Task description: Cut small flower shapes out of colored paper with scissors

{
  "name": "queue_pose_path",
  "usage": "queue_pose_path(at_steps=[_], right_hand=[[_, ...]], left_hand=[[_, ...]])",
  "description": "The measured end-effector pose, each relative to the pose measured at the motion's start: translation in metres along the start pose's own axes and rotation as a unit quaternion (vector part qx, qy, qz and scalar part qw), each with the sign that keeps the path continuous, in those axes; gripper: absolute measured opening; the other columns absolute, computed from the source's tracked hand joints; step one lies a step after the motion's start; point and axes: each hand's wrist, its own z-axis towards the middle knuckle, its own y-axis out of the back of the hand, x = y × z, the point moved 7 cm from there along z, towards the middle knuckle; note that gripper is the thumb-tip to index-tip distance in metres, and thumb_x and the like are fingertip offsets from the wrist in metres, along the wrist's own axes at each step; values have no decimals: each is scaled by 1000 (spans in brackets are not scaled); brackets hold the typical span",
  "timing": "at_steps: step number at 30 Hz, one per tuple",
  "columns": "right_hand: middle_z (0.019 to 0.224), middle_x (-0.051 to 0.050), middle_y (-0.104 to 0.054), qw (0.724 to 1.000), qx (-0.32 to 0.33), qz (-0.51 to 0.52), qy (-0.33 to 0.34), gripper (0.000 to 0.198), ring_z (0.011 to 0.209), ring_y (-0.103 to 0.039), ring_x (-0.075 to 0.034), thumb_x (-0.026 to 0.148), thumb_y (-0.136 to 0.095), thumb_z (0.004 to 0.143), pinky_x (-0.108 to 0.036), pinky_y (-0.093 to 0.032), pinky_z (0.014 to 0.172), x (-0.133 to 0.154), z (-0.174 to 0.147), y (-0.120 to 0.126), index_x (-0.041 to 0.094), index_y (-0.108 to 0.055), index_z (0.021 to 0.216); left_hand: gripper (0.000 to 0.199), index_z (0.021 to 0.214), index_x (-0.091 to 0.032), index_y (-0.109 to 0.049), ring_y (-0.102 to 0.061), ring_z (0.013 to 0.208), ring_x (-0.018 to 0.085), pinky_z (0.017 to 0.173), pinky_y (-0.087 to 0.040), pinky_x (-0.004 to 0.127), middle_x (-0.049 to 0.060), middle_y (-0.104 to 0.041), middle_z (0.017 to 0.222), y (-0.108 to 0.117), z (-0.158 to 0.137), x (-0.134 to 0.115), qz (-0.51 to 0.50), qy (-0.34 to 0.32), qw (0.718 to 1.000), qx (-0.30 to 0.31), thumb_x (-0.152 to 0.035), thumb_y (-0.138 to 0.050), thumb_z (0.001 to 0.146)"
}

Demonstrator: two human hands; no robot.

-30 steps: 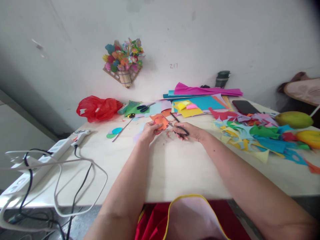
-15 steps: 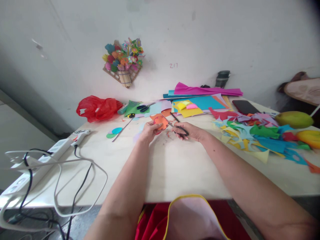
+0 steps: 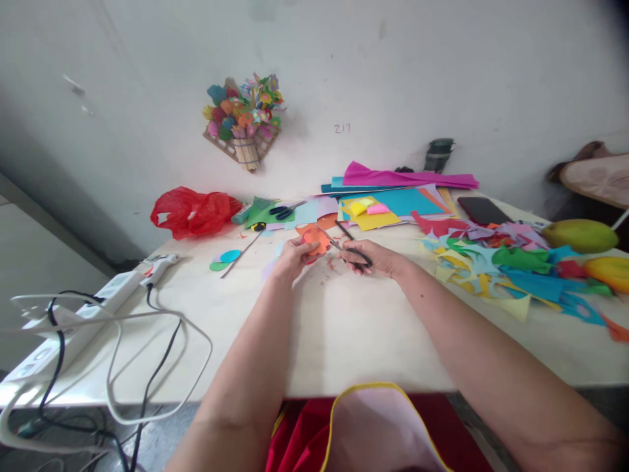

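Note:
My left hand (image 3: 295, 254) pinches an orange paper flower (image 3: 318, 241) with a scalloped edge, thumb on top. Black-handled scissors (image 3: 361, 257) are gripped in my right hand (image 3: 369, 255), their blades pointing up and left at the flower's right edge. Whether the blades touch the paper is too small to tell. Below the scissors, tiny orange snippets (image 3: 331, 264) lie on the white table (image 3: 358, 334). Just beyond the flower are orange paper pieces and a thin dark stick (image 3: 344, 229).
Coloured paper scraps (image 3: 521, 269) heap at the right, near a phone (image 3: 483, 210). Paper sheets (image 3: 393, 200) lie at the back, a second pair of scissors (image 3: 282, 211) on green paper. A red plastic bag (image 3: 194, 213), paper circles (image 3: 230, 256) and a power strip (image 3: 78, 334) with cables occupy the left.
Almost nothing differs. Both hands keep their places with the flower and the scissors; the whole view has shifted very slightly.

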Motion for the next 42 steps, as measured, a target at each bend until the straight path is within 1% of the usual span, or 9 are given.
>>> queue_pose_path(at_steps=[5,15,20,25,31,37,42], right_hand=[[54,4,-52,1000,12,-9,13,30,39,-47,-6,44,-60,83,-16,-22,30,-3,2,1,16,-51,76],[53,4,-51,999,28,-31,21,33,39,-45,-6,47,-59,82,-18,-19,31,-1,1,0,17,-50,77],[52,4,-50,999,22,-33,18,33,39,-44,-6,47,-60,81,-19,-18,32,3,-2,0,16,-50,76],[51,4,-50,999,25,-42,13,31,39,-43,-6,45,-60,81,-19,-18,32,6,-4,-2,16,-52,77],[49,4,-51,999,25,-26,-5,27,39,-44,-7,42,-59,80,-21,-20,34,4,-3,-2,16,-53,76],[48,5,-51,999,37,-7,-8,28,39,-44,-7,43,-62,77,-20,-27,36,-1,0,0,15,-56,77],[46,6,-48,999,46,6,-8,27,40,-45,-8,42,-63,75,-20,-30,38,4,-4,-2,16,-56,74]], left_hand=[[27,73,-8,-68,-68,67,18,67,-53,28,9,-70,72,0,0,0,7,0,1000,8,-18,-80,51],[28,77,-5,-67,-69,71,21,69,-53,29,11,-70,76,1,-1,0,6,4,1000,18,-17,-79,53],[26,75,-7,-67,-69,72,21,67,-53,28,10,-70,75,2,-1,0,8,8,1000,15,-17,-79,53],[28,75,-5,-68,-69,71,20,69,-53,29,11,-70,76,3,-1,0,4,14,1000,21,-18,-80,53],[28,74,-6,-68,-70,72,22,71,-53,30,10,-70,73,5,-1,1,9,24,999,19,-18,-80,52],[25,70,-7,-67,-69,70,21,71,-54,32,9,-69,70,6,-2,0,11,29,999,18,-16,-80,51],[27,71,-7,-66,-69,69,21,68,-54,31,9,-69,70,5,-3,-1,10,36,999,31,-16,-81,50]])
